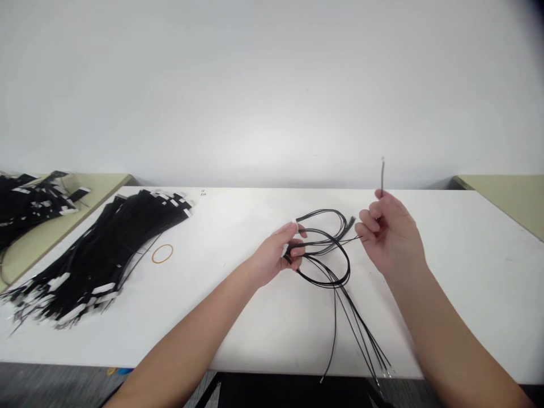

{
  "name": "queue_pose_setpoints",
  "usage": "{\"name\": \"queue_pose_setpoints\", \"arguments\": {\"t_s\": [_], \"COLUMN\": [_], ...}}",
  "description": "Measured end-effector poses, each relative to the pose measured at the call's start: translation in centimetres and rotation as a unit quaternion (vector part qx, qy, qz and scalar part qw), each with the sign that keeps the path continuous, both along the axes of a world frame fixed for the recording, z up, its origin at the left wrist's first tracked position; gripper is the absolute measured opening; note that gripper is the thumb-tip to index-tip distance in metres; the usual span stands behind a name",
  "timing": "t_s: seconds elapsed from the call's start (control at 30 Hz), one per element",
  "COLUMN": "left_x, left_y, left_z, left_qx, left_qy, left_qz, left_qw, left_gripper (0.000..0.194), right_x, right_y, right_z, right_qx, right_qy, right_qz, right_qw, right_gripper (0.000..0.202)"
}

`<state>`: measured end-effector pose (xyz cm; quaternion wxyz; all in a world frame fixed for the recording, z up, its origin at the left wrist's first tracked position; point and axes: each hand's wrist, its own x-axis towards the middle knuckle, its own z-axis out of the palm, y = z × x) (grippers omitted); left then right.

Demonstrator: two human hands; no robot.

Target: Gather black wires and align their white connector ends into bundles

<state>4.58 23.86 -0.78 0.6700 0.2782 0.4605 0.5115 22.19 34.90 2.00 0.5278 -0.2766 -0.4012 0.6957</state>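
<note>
My left hand [278, 252] is closed on a looped bundle of thin black cables [348, 258] above the middle of the white table. Small white pieces show on the bundle by its fingers. Loose cable ends with bright tips hang down toward the table's front edge. To the right, my right hand [389, 229] is raised, its fingers pinched round a single black cable [382, 177]. One end of that cable points straight up from the thumb and has a small pale tip. A thin strand runs from the bundle toward the right hand's curled fingers.
A large pile of black cables with white tags [123, 243] lies on the table's left side, with an orange rubber band [162, 253] beside it. More black cables [38, 201] lie on a yellowish surface at far left. A white wall [272, 90] stands behind the table [238, 334].
</note>
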Motion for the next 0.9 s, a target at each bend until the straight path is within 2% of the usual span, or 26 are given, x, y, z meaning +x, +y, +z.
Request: {"name": "queue_pose_setpoints", "arguments": {"t_s": [0.07, 0.17, 0.23, 0.27, 0.9], "left_x": [0.1, 0.3, 0.4, 0.4, 0.4], "left_y": [0.0, -0.1, -0.2, -0.2, -0.4], "left_z": [0.0, 0.2, 0.4, 0.4, 0.7], "left_qx": [0.006, 0.020, 0.029, 0.033, 0.048], "left_qy": [0.010, 0.026, 0.035, 0.038, 0.071], "left_qz": [0.002, 0.006, 0.002, -0.002, -0.027], "left_qw": [1.000, 0.999, 0.999, 0.999, 0.996], "left_gripper": [0.037, 0.036, 0.036, 0.037, 0.039], "right_x": [-0.1, -0.5, -0.7, -0.8, -0.5], "right_y": [-0.9, -2.3, -2.9, -3.0, -2.9], "right_z": [-0.1, -0.3, -0.3, -0.3, -0.2], "right_qx": [0.108, 0.267, 0.312, 0.317, 0.315], "right_qy": [-0.115, -0.296, -0.363, -0.376, -0.386], "right_qz": [-0.007, 0.008, 0.011, 0.008, 0.031], "right_qw": [0.987, 0.917, 0.878, 0.870, 0.866], "right_gripper": [0.008, 0.002, 0.003, 0.004, 0.008]}}
